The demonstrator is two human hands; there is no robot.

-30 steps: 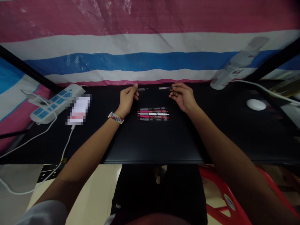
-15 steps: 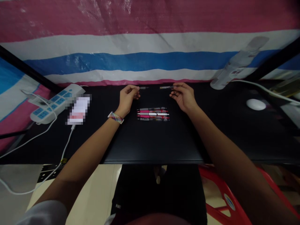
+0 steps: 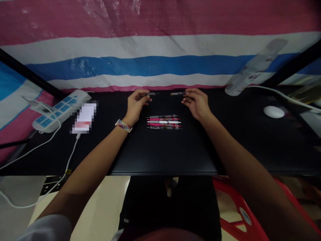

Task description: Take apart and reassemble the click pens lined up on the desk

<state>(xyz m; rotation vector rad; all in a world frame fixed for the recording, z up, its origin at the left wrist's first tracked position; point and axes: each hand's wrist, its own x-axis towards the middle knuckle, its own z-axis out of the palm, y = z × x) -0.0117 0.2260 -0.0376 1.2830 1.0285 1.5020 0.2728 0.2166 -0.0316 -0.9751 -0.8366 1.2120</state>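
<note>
A dark pen section and a slim shiny pen section are held apart near the far edge of the black desk.
Each is pinched in nearly closed fingertips, by left hand and right hand respectively; nearer the front, five pens are lined up.

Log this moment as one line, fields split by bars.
left hand: pinching dark pen piece | right hand: pinching shiny pen piece | pieces: apart | five pens: side by side on black table
</note>
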